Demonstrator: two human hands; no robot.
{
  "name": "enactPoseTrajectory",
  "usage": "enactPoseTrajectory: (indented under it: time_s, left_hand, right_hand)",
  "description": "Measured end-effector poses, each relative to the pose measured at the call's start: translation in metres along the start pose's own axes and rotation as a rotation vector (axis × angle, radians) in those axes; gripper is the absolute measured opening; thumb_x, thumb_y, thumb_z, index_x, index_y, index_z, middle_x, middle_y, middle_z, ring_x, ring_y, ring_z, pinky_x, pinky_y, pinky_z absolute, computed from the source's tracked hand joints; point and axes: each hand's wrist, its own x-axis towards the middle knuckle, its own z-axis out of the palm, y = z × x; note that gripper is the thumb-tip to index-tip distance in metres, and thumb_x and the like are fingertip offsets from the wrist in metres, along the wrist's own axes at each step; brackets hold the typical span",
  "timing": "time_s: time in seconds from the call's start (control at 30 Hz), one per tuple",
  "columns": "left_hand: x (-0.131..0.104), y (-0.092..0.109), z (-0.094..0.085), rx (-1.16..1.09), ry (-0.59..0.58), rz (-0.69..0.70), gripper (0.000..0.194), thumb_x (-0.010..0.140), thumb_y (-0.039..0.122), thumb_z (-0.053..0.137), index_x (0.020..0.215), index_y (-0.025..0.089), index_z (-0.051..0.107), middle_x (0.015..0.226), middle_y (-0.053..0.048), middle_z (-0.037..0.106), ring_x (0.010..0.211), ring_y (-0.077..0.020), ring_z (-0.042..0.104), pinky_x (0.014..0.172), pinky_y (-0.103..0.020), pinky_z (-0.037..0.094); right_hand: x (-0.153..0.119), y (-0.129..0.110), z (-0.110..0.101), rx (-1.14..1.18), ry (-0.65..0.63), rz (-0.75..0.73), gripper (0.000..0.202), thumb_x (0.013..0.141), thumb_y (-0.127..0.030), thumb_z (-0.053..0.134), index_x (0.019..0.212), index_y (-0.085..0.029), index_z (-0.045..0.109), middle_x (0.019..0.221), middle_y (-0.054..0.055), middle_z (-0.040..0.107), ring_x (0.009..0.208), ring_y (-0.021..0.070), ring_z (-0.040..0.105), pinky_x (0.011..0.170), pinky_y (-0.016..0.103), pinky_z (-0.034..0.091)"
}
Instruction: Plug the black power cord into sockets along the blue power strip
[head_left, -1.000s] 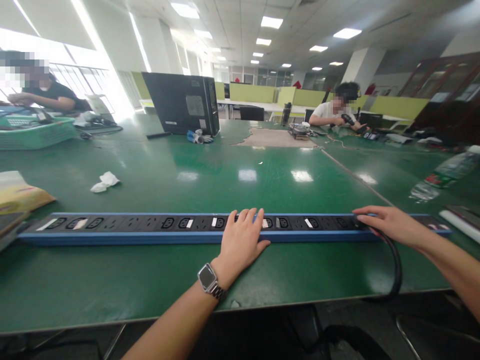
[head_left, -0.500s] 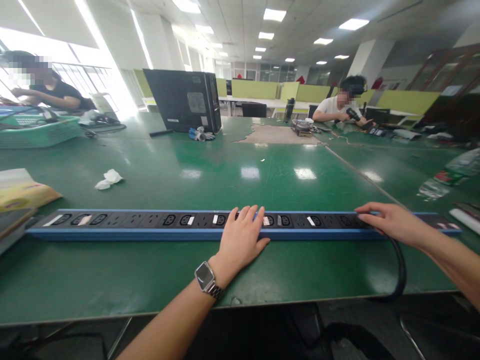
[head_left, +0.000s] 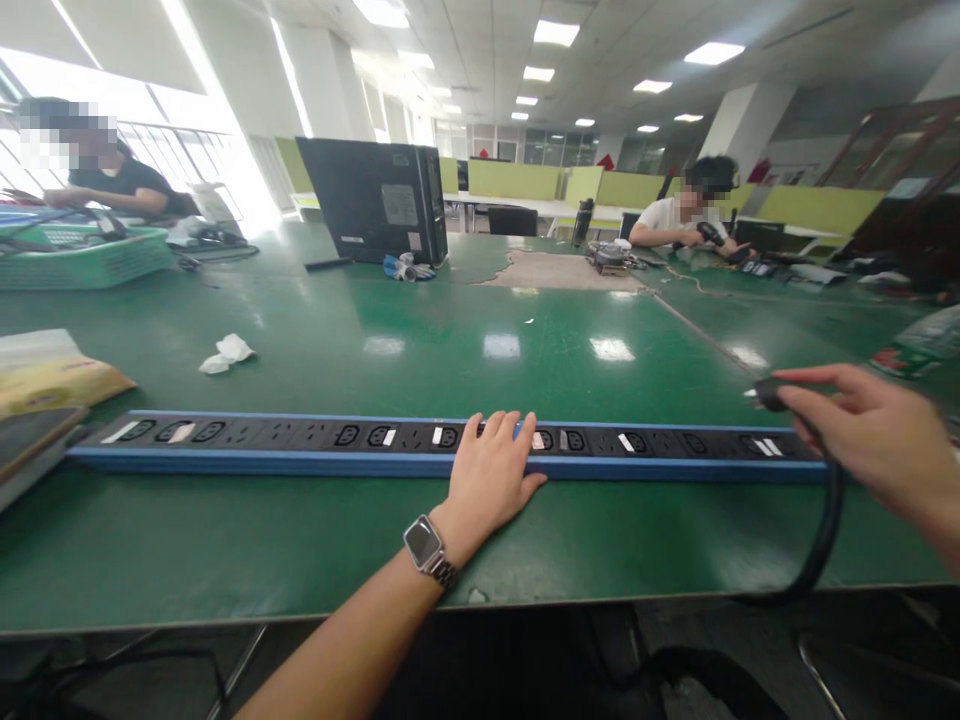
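A long blue-edged power strip [head_left: 277, 437] with a row of black sockets, some marked by white labels, lies across the table. My left hand [head_left: 491, 460] grips it near the middle, fingers over its far edge and thumb along the near side; a watch [head_left: 424, 545] is on that wrist. Above the strip's right end, my right hand [head_left: 862, 415] pinches a black plug [head_left: 770, 393] whose metal pins point left, clear of the sockets. From the plug a thick black cable [head_left: 831, 520] hangs in a curve to the table's near edge.
On the green table [head_left: 315, 560] lie crumpled tissue [head_left: 227, 353], a yellow packet [head_left: 67, 375] and a plastic bottle [head_left: 919, 340]. Farther back are a computer case [head_left: 367, 200], gloves [head_left: 409, 268] and a green basket [head_left: 97, 262]. Two people sit across the table.
My right hand has risen from the strip's right-hand sockets and moved right, carrying the plug, whose pins now show. The left hand keeps its place on the strip.
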Motion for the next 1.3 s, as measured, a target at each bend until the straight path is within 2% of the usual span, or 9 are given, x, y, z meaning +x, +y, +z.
enactPoseTrajectory:
  time_s: [0.07, 0.17, 0.3, 0.4, 0.53, 0.63, 0.87, 1.1, 1.3]
  left_hand:
    - [0.0, 0.0, 0.0, -0.003, 0.005, -0.001, 0.07, 0.085, 0.05, 0.066, 0.143, 0.017, 0.044, 0.14, -0.012, 0.054, 0.129, -0.0301, 0.046, 0.112, -0.051, 0.032]
    - [0.0, 0.0, 0.001, -0.006, 0.01, -0.003, 0.069, 0.086, 0.049, 0.065, 0.143, 0.017, 0.044, 0.14, -0.013, 0.055, 0.128, -0.0304, 0.046, 0.112, -0.052, 0.032]
    - [-0.001, 0.0, 0.001, -0.009, 0.017, 0.004, 0.07, 0.086, 0.05, 0.064, 0.143, 0.016, 0.043, 0.141, -0.013, 0.054, 0.129, -0.0303, 0.046, 0.112, -0.051, 0.031]
    - [-0.001, 0.0, 0.0, -0.013, 0.015, -0.002, 0.07, 0.086, 0.051, 0.064, 0.144, 0.017, 0.043, 0.141, -0.013, 0.054, 0.129, -0.0302, 0.046, 0.112, -0.051, 0.031]
    - [-0.001, 0.0, 0.001, -0.024, 0.013, -0.006, 0.07, 0.085, 0.051, 0.065, 0.143, 0.018, 0.043, 0.14, -0.012, 0.054, 0.129, -0.0301, 0.046, 0.112, -0.051, 0.031]
    - [0.0, 0.0, 0.002, -0.029, 0.019, -0.009, 0.07, 0.085, 0.051, 0.065, 0.143, 0.018, 0.044, 0.14, -0.012, 0.054, 0.128, -0.0301, 0.047, 0.112, -0.052, 0.031]
    - [-0.001, 0.001, 0.001, -0.022, 0.027, -0.006, 0.07, 0.085, 0.05, 0.065, 0.143, 0.017, 0.044, 0.14, -0.012, 0.054, 0.128, -0.0303, 0.046, 0.111, -0.051, 0.032]
    - [-0.001, 0.0, 0.002, -0.016, 0.016, 0.006, 0.07, 0.086, 0.051, 0.064, 0.143, 0.017, 0.043, 0.142, -0.013, 0.053, 0.129, -0.0302, 0.045, 0.112, -0.051, 0.031]
    - [-0.001, 0.0, -0.001, -0.017, 0.007, 0.01, 0.071, 0.085, 0.05, 0.065, 0.144, 0.017, 0.042, 0.142, -0.012, 0.053, 0.128, -0.03, 0.046, 0.112, -0.051, 0.031]
  right_hand:
    - [-0.009, -0.023, -0.011, 0.033, 0.07, -0.029, 0.049, 0.069, -0.053, 0.065, 0.104, -0.02, 0.072, 0.052, 0.0, 0.061, 0.042, 0.0145, 0.051, 0.044, 0.025, 0.036]
    - [-0.023, -0.055, -0.005, 0.088, -0.146, -0.064, 0.051, 0.069, -0.058, 0.065, 0.103, -0.02, 0.071, 0.052, 0.0, 0.061, 0.044, 0.0144, 0.052, 0.044, 0.025, 0.036]
    - [-0.034, -0.074, 0.043, 0.089, -0.513, -0.14, 0.045, 0.08, -0.055, 0.057, 0.106, -0.02, 0.066, 0.054, -0.001, 0.062, 0.047, 0.0139, 0.054, 0.046, 0.023, 0.037]
    - [-0.033, -0.073, 0.08, 0.067, -0.617, -0.142, 0.036, 0.084, -0.048, 0.054, 0.102, -0.019, 0.064, 0.052, -0.003, 0.058, 0.046, 0.0132, 0.054, 0.045, 0.022, 0.036]
    - [-0.026, -0.066, 0.099, 0.073, -0.673, -0.115, 0.034, 0.085, -0.045, 0.052, 0.102, -0.018, 0.062, 0.051, -0.003, 0.056, 0.045, 0.0134, 0.054, 0.043, 0.022, 0.034]
    - [-0.026, -0.066, 0.099, 0.081, -0.708, -0.122, 0.035, 0.087, -0.046, 0.049, 0.106, -0.018, 0.061, 0.051, -0.004, 0.056, 0.045, 0.0134, 0.053, 0.043, 0.022, 0.034]
    - [-0.03, -0.081, 0.103, -0.157, -0.672, -0.254, 0.027, 0.087, -0.039, 0.048, 0.097, -0.018, 0.063, 0.051, -0.003, 0.057, 0.046, 0.0137, 0.052, 0.049, 0.024, 0.033]
    - [-0.026, -0.08, 0.109, -0.289, -0.634, -0.38, 0.022, 0.086, -0.037, 0.048, 0.09, -0.02, 0.062, 0.06, -0.001, 0.058, 0.058, 0.0157, 0.054, 0.056, 0.025, 0.033]
    - [-0.027, -0.085, 0.107, -0.326, -0.64, -0.371, 0.022, 0.087, -0.034, 0.047, 0.094, -0.02, 0.063, 0.063, 0.001, 0.063, 0.059, 0.0159, 0.058, 0.057, 0.025, 0.036]
